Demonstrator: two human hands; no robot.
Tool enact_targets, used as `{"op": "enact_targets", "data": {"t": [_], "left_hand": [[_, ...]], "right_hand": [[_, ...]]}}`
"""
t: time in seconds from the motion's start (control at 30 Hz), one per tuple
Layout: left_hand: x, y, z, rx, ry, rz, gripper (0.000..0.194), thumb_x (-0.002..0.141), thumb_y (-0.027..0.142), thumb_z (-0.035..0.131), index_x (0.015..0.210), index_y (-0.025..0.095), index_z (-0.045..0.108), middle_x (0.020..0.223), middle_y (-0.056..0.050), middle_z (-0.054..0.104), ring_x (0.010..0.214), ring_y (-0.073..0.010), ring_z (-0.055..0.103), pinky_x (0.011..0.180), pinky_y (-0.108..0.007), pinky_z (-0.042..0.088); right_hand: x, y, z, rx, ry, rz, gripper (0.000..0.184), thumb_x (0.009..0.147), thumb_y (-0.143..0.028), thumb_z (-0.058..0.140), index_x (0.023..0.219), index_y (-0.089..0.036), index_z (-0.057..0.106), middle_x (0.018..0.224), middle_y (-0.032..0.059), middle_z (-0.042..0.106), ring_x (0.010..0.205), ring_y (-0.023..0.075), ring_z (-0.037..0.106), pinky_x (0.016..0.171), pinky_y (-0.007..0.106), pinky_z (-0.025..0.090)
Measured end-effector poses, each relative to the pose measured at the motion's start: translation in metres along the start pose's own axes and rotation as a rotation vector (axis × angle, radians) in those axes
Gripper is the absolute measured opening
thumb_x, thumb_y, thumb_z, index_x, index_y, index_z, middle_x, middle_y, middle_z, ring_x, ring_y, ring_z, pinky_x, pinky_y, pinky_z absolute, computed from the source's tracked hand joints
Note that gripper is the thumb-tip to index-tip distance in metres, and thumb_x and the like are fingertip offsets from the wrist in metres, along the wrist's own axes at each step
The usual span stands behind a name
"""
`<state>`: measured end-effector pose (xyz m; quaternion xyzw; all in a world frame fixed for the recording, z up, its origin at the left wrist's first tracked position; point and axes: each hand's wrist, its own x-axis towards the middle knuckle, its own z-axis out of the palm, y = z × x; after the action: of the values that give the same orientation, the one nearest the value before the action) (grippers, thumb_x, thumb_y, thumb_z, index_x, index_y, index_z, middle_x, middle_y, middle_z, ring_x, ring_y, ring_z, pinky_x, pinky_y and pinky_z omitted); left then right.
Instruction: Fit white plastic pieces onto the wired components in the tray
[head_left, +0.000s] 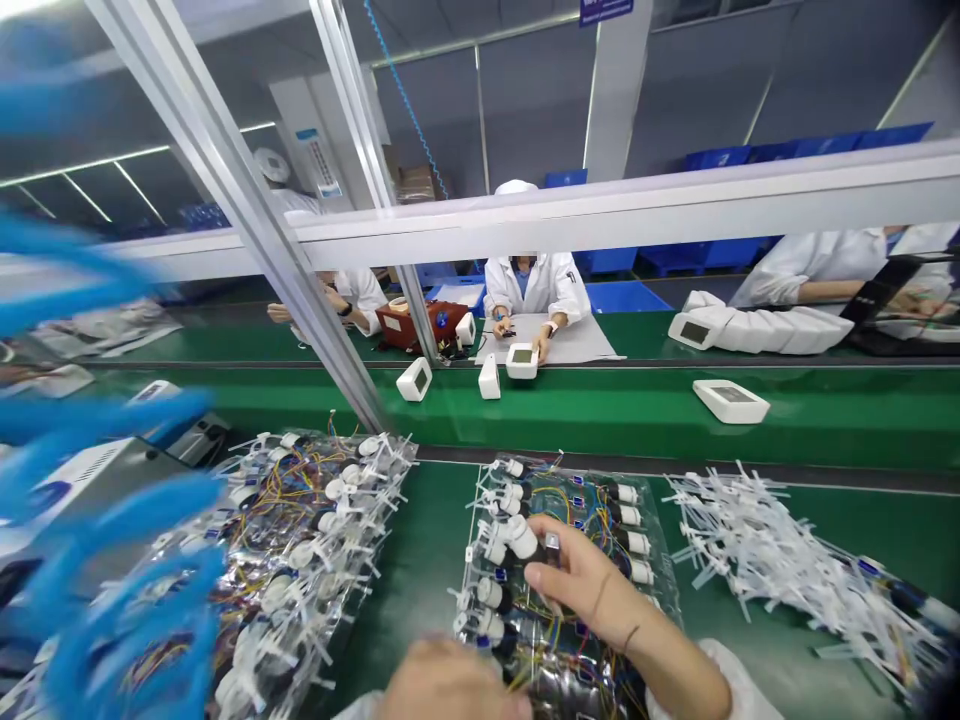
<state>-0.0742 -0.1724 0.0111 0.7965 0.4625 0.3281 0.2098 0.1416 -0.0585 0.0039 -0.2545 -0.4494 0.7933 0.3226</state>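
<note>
I have the right hand point(592, 590) nearest, its grip narrow at a white fitting point(521, 537) on a clear bag point(664, 590) of wired fittings; I cannot tell whether it holds. The left hand point(442, 685) lies blurred at the lower frame edge, its grip unreadable. I judge the tangled wires point(551, 640) a snag risk: a hard tug could strain a joint. A heap of white plastic offcuts point(780, 560) lies right of the bag on the green desk point(420, 520), a second bag point(300, 560) left. Farther off, white devices point(731, 400) sit on a belt.
</note>
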Motion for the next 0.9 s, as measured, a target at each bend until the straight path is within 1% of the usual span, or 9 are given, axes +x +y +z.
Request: {"op": "enact_targets", "data": {"t": [0.1, 0.17, 0.23, 0.37, 0.43, 0.5, 0.63, 0.7, 0.9], "left_hand": [[0.037, -0.003, -0.022, -0.023, 0.084, 0.011, 0.021, 0.101, 0.032, 0.055, 0.112, 0.028, 0.072, 0.083, -0.005, 0.07, 0.069, -0.0171, 0.066, 0.062, -0.029, 0.053], [0.068, -0.003, -0.027, -0.058, 0.162, -0.045, 0.025, 0.1, 0.033, 0.056, 0.121, 0.025, 0.068, 0.098, -0.007, 0.069, 0.065, -0.0139, 0.063, 0.059, -0.026, 0.051], [0.097, -0.002, -0.024, -0.072, 0.084, -0.07, 0.036, 0.096, 0.038, 0.064, 0.129, 0.023, 0.064, 0.115, -0.01, 0.066, 0.075, -0.015, 0.065, 0.065, -0.026, 0.054], [0.135, -0.005, -0.013, -0.116, -0.091, 0.006, 0.023, 0.097, 0.037, 0.063, 0.111, 0.022, 0.072, 0.107, -0.008, 0.065, 0.096, -0.0197, 0.065, 0.083, -0.029, 0.054], [0.141, -0.01, -0.013, -0.126, -0.081, 0.015, 0.023, 0.098, 0.037, 0.061, 0.111, 0.02, 0.07, 0.106, -0.008, 0.065, 0.094, -0.0198, 0.064, 0.081, -0.03, 0.052], [0.143, -0.014, -0.016, -0.11, -0.09, 0.02, 0.025, 0.095, 0.036, 0.065, 0.114, 0.02, 0.067, 0.104, -0.007, 0.066, 0.092, -0.0202, 0.064, 0.081, -0.031, 0.051], [0.142, -0.017, -0.019, -0.091, -0.19, 0.054, 0.029, 0.09, 0.029, 0.073, 0.116, 0.02, 0.066, 0.103, -0.006, 0.067, 0.094, -0.0203, 0.064, 0.083, -0.03, 0.049], [0.143, -0.018, -0.017, -0.08, -0.231, 0.043, 0.031, 0.089, 0.028, 0.073, 0.119, 0.02, 0.066, 0.106, -0.006, 0.068, 0.096, -0.0208, 0.064, 0.086, -0.031, 0.049], [0.149, -0.019, -0.011, -0.162, -0.213, 0.019, 0.029, 0.099, 0.025, 0.056, 0.126, 0.022, 0.065, 0.108, -0.007, 0.068, 0.099, -0.02, 0.064, 0.089, -0.031, 0.05]], "right_hand": [[-0.001, -0.006, -0.01, -0.239, 0.028, -0.05, 0.042, 0.084, -0.043, 0.083, 0.111, -0.017, 0.062, 0.075, -0.0052, 0.053, 0.059, 0.0092, 0.039, 0.052, 0.021, 0.027], [-0.002, -0.008, -0.013, -0.335, 0.022, -0.023, 0.045, 0.089, -0.049, 0.076, 0.117, -0.018, 0.059, 0.07, -0.0066, 0.048, 0.057, 0.0105, 0.037, 0.052, 0.022, 0.027], [-0.002, -0.008, -0.014, -0.322, 0.015, -0.004, 0.046, 0.09, -0.053, 0.071, 0.119, -0.019, 0.058, 0.067, -0.0074, 0.046, 0.055, 0.0112, 0.037, 0.052, 0.023, 0.029], [-0.003, -0.014, -0.019, -0.187, 0.011, -0.067, 0.045, 0.094, -0.051, 0.066, 0.125, -0.019, 0.06, 0.081, -0.0005, 0.058, 0.065, 0.0155, 0.053, 0.062, 0.028, 0.044], [-0.007, -0.022, -0.021, -0.205, -0.012, -0.096, 0.048, 0.098, -0.05, 0.059, 0.134, -0.019, 0.058, 0.095, 0.0048, 0.066, 0.081, 0.0211, 0.064, 0.076, 0.034, 0.05], [-0.011, -0.031, -0.023, -0.436, 0.011, -0.117, 0.042, 0.105, -0.047, 0.049, 0.138, -0.021, 0.057, 0.1, 0.0068, 0.07, 0.094, 0.0246, 0.066, 0.088, 0.039, 0.048], [-0.01, -0.041, -0.025, -0.934, 0.111, -0.174, 0.032, 0.107, -0.04, 0.044, 0.101, -0.021, 0.069, 0.088, 0.0041, 0.069, 0.087, 0.025, 0.063, 0.081, 0.036, 0.044], [-0.005, -0.041, -0.028, -0.974, 0.119, -0.199, 0.033, 0.106, -0.039, 0.047, 0.091, -0.021, 0.07, 0.087, 0.004, 0.068, 0.084, 0.0247, 0.062, 0.077, 0.034, 0.044], [0.005, -0.03, -0.045, -0.918, 0.239, -0.255, 0.026, 0.093, -0.043, 0.066, 0.105, -0.023, 0.077, 0.094, 0.0056, 0.072, 0.088, 0.0264, 0.067, 0.079, 0.035, 0.051]]}}
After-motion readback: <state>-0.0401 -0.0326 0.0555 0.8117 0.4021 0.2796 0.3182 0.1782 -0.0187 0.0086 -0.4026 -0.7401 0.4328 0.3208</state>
